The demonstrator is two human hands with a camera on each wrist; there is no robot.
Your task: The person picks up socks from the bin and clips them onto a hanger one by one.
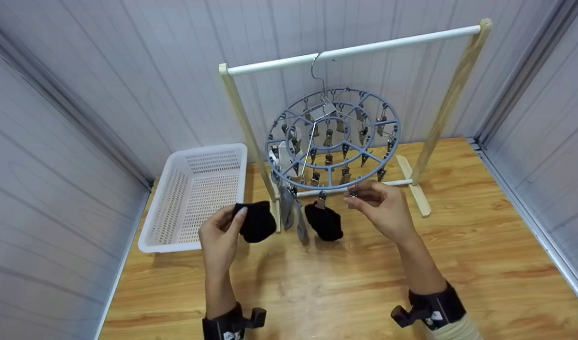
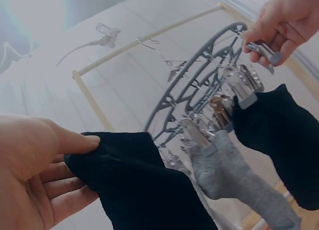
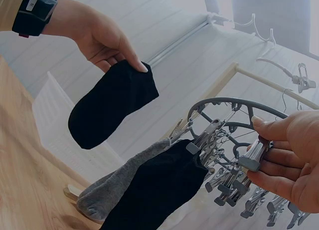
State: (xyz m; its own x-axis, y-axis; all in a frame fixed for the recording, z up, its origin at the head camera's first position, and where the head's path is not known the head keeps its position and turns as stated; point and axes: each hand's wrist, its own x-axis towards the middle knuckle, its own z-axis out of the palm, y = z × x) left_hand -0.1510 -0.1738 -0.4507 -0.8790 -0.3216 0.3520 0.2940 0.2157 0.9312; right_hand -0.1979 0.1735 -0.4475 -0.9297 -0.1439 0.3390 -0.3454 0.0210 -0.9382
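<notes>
My left hand point(image 1: 221, 238) pinches a black sock point(image 1: 256, 222) near its cuff, thumb on top, left of the round hanger. With thumb and fingers, my right hand point(image 1: 385, 208) grips a metal clip point(image 3: 254, 154) at the front rim of the blue-grey round clip hanger point(image 1: 330, 185). Nothing shows between that clip's jaws. Between my hands a second black sock point(image 1: 324, 222) hangs from another clip. Just left of it hang grey socks point(image 2: 219, 165), clipped by their cuffs.
The hanger hooks onto the white bar point(image 1: 392, 43) of a stand with wooden legs point(image 1: 447, 106). A white perforated basket point(image 1: 149, 236) sits at the left on the wood-grain table point(image 1: 345, 293). Several other metal clips point(image 3: 254, 202) dangle under the rings. Pale panel walls surround the table.
</notes>
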